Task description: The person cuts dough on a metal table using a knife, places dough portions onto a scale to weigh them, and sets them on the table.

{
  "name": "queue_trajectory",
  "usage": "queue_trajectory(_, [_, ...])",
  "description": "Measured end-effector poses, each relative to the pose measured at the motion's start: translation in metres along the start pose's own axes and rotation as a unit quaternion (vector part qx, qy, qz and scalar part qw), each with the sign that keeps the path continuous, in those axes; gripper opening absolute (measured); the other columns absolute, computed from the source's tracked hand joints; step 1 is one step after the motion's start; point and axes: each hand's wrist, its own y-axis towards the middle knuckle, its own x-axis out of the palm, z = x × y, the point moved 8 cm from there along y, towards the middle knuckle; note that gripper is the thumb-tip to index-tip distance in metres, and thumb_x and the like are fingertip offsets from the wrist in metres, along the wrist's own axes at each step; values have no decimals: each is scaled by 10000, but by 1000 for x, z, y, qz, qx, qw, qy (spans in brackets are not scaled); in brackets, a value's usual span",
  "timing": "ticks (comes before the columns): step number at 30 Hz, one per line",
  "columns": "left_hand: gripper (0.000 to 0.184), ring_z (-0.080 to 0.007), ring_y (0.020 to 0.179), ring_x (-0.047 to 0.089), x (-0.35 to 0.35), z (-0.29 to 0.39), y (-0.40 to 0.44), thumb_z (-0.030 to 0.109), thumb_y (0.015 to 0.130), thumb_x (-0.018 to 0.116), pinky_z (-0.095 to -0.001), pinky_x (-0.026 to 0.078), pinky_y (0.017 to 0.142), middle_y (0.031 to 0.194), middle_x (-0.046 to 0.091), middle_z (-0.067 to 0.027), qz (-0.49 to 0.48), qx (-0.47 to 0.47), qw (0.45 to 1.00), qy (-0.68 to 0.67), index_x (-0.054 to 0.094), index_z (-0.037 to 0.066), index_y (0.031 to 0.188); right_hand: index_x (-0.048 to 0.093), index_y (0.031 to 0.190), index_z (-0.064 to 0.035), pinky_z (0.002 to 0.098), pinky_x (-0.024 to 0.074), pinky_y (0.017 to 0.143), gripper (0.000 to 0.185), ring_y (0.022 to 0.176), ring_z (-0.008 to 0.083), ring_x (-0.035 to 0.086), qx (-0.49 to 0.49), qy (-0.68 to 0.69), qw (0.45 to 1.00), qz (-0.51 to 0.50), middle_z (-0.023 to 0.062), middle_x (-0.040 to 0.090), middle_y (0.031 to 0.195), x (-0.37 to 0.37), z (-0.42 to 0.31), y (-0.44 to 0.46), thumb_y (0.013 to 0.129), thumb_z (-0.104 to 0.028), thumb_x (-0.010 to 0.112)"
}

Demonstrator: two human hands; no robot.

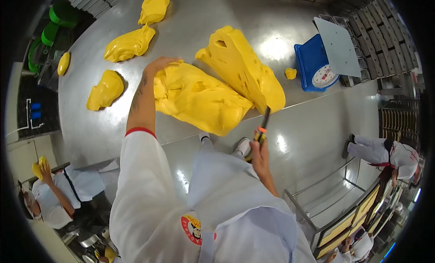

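Note:
Two large masses of yellow dough lie side by side at the near edge of the steel table (181, 13). My left hand (164, 63) rests at the far left end of the nearer mass (199, 95), its fingers partly seen and reaching over the dough. The other mass (244, 63) lies to the right, with holes in its surface. My right hand (259, 150) is wrapped round the handle of a knife (265, 122) with a dark blade, held beside the table edge. The blade's tip is close to the right end of the dough.
Smaller dough pieces (129, 44) lie at the left and back. A blue scale (308, 65) with a metal plate (337, 45) stands at the right, a small dough lump (290, 73) beside it. Co-workers (68, 190) are at lower left and right, near a metal rack (344, 222).

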Motion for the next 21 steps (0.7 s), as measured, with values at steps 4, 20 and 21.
queue_trajectory(4, [634,-202,1116,615,11,-43,-17,334,839,744,-341,486,961,1234,665,-112,-99,18,989,-111,586,15,1363,426,1425,-36,285,395,994,467,1151,139,474,36,69,997,-11,48,542,1260,74,-9,51,1071,-339,468])
queue_trajectory(20, [628,-251,1078,648,77,-250,-224,256,858,743,-370,543,904,1219,638,-150,226,-66,804,-547,507,-46,1356,582,1145,-14,326,470,741,341,803,146,579,-175,-152,962,-147,63,602,835,250,-206,235,1054,-333,501])
queue_trajectory(21, [673,-275,1122,629,64,-251,-229,301,847,765,-386,532,929,1254,617,-165,269,-96,845,-452,501,-40,1364,579,1106,-8,331,481,743,334,805,155,605,-180,-196,957,-120,69,615,837,250,-215,234,1056,-329,500])
